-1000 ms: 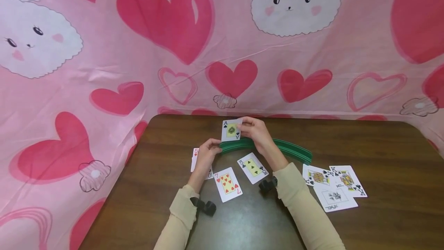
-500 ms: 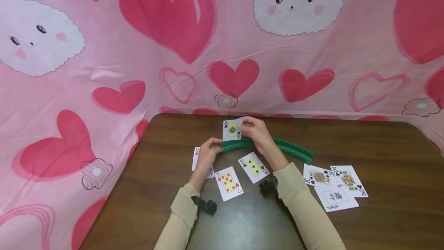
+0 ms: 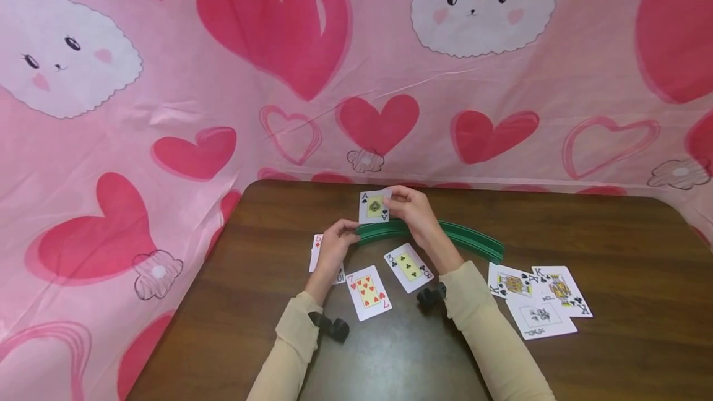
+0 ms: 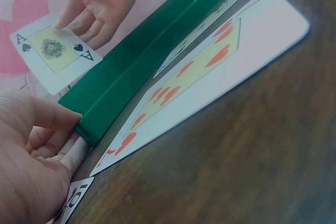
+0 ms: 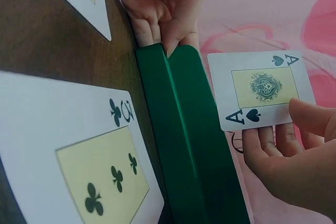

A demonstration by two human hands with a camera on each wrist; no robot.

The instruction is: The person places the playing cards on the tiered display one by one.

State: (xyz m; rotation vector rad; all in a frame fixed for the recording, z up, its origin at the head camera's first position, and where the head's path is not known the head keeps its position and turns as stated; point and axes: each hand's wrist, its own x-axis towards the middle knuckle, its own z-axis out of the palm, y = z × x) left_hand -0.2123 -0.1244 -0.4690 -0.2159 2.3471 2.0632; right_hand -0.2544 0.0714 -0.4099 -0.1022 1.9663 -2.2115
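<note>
My right hand [image 3: 413,214] pinches an ace of spades [image 3: 372,208] by its right side, thumb in front and fingers behind. The ace stands upright, face toward me, at the left part of a curved green card holder [image 3: 473,242]. Its lower edge meets the holder's top; whether it sits in a slot I cannot tell. At the holder's left end, my left hand [image 3: 332,251] grips it between thumb [image 4: 60,116] and fingers. A three of clubs [image 3: 408,268] and a seven of hearts [image 3: 369,293] lie face up in front of the holder.
Beneath my left hand lie a five of diamonds [image 3: 315,251] and a ten [image 3: 340,275], both partly hidden. Two kings [image 3: 559,289] and a joker-like card [image 3: 540,319] overlap right of the holder. A pink heart-print cloth [image 3: 501,85] hangs behind the wooden table [image 3: 640,252].
The head view has shifted slightly. Both hands, the ace of spades and the card holder keep practically the same places relative to each other.
</note>
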